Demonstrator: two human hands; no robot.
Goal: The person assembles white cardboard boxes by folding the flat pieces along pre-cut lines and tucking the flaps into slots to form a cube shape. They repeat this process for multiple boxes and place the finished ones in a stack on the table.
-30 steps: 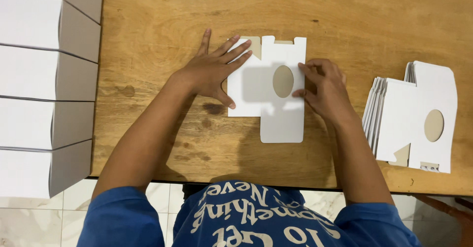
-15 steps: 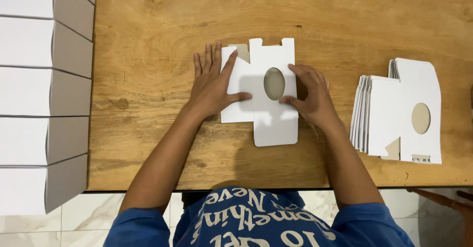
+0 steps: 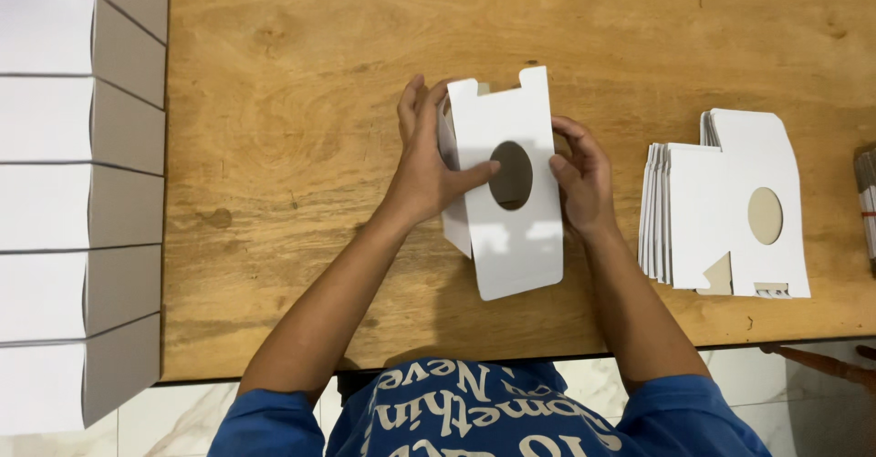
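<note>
gripping a white carton point(image 3: 511, 238) from both sides, the person works at the middle of the wooden tabletop point(image 3: 301, 129). the left hand point(image 3: 424, 160) wraps the carton's left edge, thumb pressed on the front panel beside the oval window point(image 3: 511, 175), fingers point(image 3: 412, 106) behind the panel. the right hand point(image 3: 579, 179) clasps the right edge, fingers curled onto it. the carton is partly opened, left side panel angled out, tab at the top. a stack of flat cartons point(image 3: 721, 206) lies well apart to the right, near the tabletop edge. a row of closed white boxes point(image 3: 78, 192) stands along the left side.
</note>
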